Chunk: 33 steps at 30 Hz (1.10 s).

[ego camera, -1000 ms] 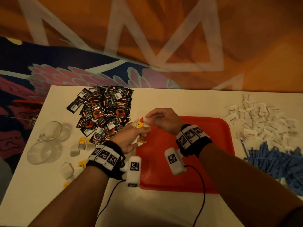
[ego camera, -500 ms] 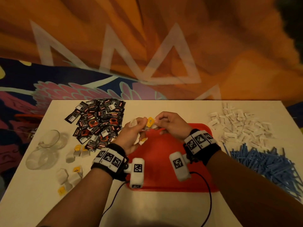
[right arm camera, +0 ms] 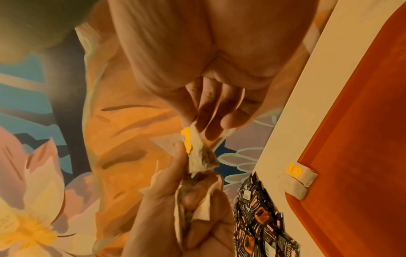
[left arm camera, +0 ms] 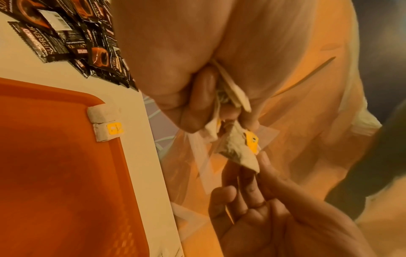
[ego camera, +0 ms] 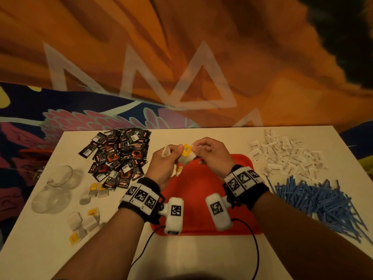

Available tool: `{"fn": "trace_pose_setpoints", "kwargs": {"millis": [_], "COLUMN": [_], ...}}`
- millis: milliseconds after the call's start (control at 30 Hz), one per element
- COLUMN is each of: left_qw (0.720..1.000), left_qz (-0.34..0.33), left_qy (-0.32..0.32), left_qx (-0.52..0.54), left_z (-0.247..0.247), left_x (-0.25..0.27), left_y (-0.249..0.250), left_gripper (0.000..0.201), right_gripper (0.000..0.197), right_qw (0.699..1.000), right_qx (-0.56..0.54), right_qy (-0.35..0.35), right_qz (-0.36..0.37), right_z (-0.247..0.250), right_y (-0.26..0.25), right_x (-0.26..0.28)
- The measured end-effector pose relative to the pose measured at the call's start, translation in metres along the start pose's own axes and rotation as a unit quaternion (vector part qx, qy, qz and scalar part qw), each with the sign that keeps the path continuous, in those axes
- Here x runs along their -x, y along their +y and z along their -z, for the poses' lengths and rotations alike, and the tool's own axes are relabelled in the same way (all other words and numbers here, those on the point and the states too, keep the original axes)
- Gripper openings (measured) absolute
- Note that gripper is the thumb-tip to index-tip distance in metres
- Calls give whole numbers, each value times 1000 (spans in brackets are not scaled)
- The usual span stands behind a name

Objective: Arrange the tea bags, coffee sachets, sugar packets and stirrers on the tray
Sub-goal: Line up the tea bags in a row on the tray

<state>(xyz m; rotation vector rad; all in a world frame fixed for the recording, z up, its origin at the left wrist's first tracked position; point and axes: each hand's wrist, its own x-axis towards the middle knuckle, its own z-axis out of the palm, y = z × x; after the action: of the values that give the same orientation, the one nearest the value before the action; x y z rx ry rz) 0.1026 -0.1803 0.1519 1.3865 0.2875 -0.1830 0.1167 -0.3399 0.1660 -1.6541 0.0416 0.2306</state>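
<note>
1. Both hands are raised above the far edge of the red tray (ego camera: 201, 209), forearms converging from the near side of the white table (ego camera: 181, 259).
2. The left hand (ego camera: 164, 164) is held with fingers curled round a bunch of tea bags (right arm camera: 197, 205); thumb and forefinger are closed on the tea bag (ego camera: 186, 153) with the yellow tag.
3. The right hand (ego camera: 212, 154) is held knuckles up, its fingertips (left arm camera: 263, 161) pinching the other end of that same tea bag, which is suspended between the two hands.
4. Two tea bags (left arm camera: 105, 125) are seen lying on the tray's far left corner.
5. Coffee sachets (ego camera: 119, 156) are piled left of the tray; sugar packets (ego camera: 286, 156) and blue stirrers (ego camera: 314, 201) are heaped on its right.
6. Loose tea bags (ego camera: 86, 219) are scattered near the left forearm.
</note>
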Motion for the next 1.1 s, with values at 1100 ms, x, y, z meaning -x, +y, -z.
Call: {"fn": "trace_pose_setpoints", "kwargs": {"millis": [1100], "left_qw": [970], "left_qz": [196], "left_qy": [-10], "left_qx": [145], "left_z": [37], "left_x": [2], "left_y": [27], "left_gripper": [25], "right_gripper": [11], "right_qw": [966], "right_qx": [-229], "right_qy": [-52], "right_qz": [-110], "right_z": [-24], "right_y": [-48], "right_x": [8]}}
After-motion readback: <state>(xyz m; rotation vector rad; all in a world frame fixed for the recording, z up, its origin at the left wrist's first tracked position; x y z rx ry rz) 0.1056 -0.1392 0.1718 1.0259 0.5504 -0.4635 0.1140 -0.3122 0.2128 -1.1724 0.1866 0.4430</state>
